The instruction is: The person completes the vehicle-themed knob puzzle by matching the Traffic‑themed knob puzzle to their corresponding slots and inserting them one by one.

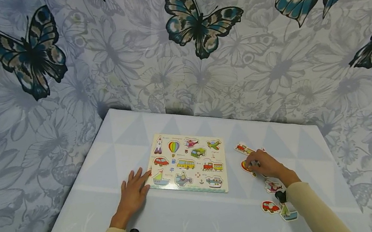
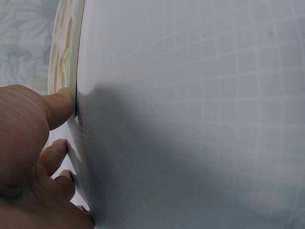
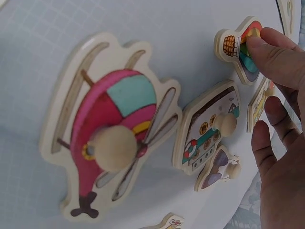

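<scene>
Pinching the balloon piece point(image 3: 242, 57), the right hand point(image 1: 265, 164) is at 3 o'clock from the puzzle board point(image 1: 194, 168). The left hand point(image 1: 132, 197), spread out, touches the board at 9 o'clock. Only the right-wrist view clearly shows 1 round knob point(image 3: 115, 149) on the pink helicopter piece point(image 3: 112, 109).

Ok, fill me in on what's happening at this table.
A person is handling a picture puzzle. Their right hand pinches the hot-air balloon piece, while the left hand touches the left edge of the puzzle board. The balloon piece is off the board, to its right, among other loose pieces, including the helicopter piece, red car piece and sailboat piece.
</scene>
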A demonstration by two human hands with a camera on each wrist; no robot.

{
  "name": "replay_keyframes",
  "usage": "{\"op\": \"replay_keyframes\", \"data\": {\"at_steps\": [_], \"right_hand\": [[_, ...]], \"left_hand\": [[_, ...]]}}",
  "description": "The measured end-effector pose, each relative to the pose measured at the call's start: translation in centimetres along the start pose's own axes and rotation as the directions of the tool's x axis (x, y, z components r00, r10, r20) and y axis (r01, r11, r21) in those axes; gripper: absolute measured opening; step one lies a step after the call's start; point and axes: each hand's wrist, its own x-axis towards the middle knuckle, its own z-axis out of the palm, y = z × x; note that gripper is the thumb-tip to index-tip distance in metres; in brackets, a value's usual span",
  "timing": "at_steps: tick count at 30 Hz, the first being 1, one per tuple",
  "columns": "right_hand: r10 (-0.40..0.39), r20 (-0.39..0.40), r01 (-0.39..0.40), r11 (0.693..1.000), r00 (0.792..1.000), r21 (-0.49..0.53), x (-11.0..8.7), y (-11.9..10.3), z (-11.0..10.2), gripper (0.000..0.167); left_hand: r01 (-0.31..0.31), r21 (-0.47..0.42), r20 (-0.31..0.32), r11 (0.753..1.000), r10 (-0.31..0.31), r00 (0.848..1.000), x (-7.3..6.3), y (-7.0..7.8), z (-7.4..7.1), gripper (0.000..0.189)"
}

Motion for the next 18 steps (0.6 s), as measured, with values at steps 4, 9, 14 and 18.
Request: {"op": "replay_keyframes", "data": {"at_steps": [4, 9, 14, 18], "right_hand": [[0.023, 0.007, -0.023, 1.0, 1.0, -0.01, 0.0, -0.1, 0.1, 0.013], [0.015, -0.003, -0.015, 1.0, 1.0, -0.02, 0.0, -0.2, 0.1, 0.013], [0.037, 0.021, -0.037, 0.999, 0.999, -0.005, 0.3, -0.7, 0.0, 0.013], [0.058, 0.024, -0.057, 0.998, 0.998, -0.026, 0.7, -1.0, -0.2, 0.013]], "left_hand": [[0.0, -0.001, 0.003, 1.0, 0.0, 1.0, 0.0, -0.2, 0.1, 0.051], [0.014, -0.008, 0.018, 1.0, -0.014, 1.0, 0.1, -0.3, 0.2, 0.052], [0.006, -0.003, 0.008, 1.0, -0.006, 1.0, 0.1, -0.4, 0.2, 0.051], [0.006, 0.011, 0.013, 1.0, -0.006, 1.0, 0.0, -0.3, 0.1, 0.051]]}}
